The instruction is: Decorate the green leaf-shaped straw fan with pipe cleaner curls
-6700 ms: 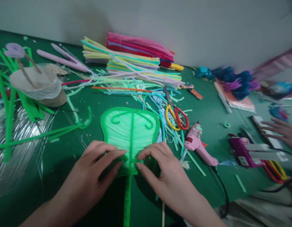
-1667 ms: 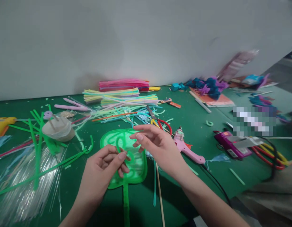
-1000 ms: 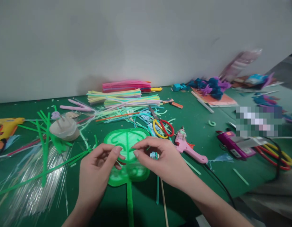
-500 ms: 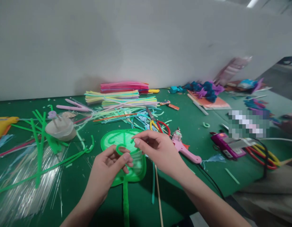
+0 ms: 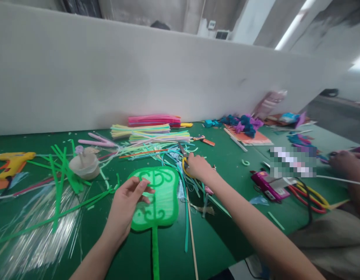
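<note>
Mostly loose stuff, one container: a small taped paper cup [image 5: 84, 166] at left with a stick in it topped by a purple loop, green strips [image 5: 62, 171] leaning beside it. Left hand [image 5: 126, 204] is half curled, fingertips resting on the left edge of the green leaf-shaped fan [image 5: 156, 196], which lies flat at table centre; right hand [image 5: 197, 167] reaches past it and closes on the yellow-handled scissors [image 5: 183, 157], grip partly hidden. Green table [image 5: 232, 155] is littered with coloured strip bundles [image 5: 151, 130], a yellow glue gun [image 5: 12, 161] far left, another person's hand [image 5: 345, 163] far right, white wall [image 5: 110, 77] behind.
</note>
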`<state>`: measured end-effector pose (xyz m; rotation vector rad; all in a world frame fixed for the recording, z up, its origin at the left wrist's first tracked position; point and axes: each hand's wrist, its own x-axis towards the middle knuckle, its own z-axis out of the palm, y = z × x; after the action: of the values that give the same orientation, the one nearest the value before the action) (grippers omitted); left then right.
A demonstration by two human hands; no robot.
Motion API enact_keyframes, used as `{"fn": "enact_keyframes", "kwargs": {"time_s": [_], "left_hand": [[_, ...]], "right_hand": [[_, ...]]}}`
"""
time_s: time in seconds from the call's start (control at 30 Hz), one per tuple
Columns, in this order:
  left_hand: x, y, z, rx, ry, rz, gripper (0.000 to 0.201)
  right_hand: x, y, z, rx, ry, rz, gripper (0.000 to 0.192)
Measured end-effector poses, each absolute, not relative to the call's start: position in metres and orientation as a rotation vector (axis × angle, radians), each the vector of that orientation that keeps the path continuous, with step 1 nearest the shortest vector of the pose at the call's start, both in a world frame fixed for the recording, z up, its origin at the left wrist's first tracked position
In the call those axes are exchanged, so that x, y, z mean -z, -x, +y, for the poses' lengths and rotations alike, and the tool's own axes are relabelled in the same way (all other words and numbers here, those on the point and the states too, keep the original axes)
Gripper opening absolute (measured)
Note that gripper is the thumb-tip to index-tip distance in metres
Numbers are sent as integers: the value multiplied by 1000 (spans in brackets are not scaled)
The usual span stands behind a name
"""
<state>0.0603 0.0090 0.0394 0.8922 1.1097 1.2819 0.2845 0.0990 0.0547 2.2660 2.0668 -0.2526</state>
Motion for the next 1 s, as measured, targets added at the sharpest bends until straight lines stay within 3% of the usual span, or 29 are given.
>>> {"fn": "enact_keyframes", "kwargs": {"time_s": [0.3, 0.47, 0.53, 0.6, 0.7, 0.77, 1.0], "left_hand": [[-44, -56, 9, -1305, -818, 1046, 25], [-48, -56, 8, -1344, -773, 1033, 28], [-50, -55, 7, -1361, -751, 993, 29], [-51, -54, 7, -1366, -730, 928, 29], [-52, -52, 8, -1358, -691, 853, 26], [-51, -51, 9, -1353, -661, 838, 23], [-51, -49, 10, -1351, -641, 855, 24]], "right_hand": [[-65, -291, 108, 393, -2383, 2067, 48], [-93, -308, 97, 673, -2391, 2112, 59], [-104, -314, 83, 824, -2365, 2197, 52], [-111, -317, 64, 1175, -2362, 2297, 43], [-110, -318, 37, 1976, -2216, 2246, 46], [-103, -318, 26, 2297, -2129, 2155, 45], [-93, -322, 13, 2797, -1898, 1815, 44]]}}
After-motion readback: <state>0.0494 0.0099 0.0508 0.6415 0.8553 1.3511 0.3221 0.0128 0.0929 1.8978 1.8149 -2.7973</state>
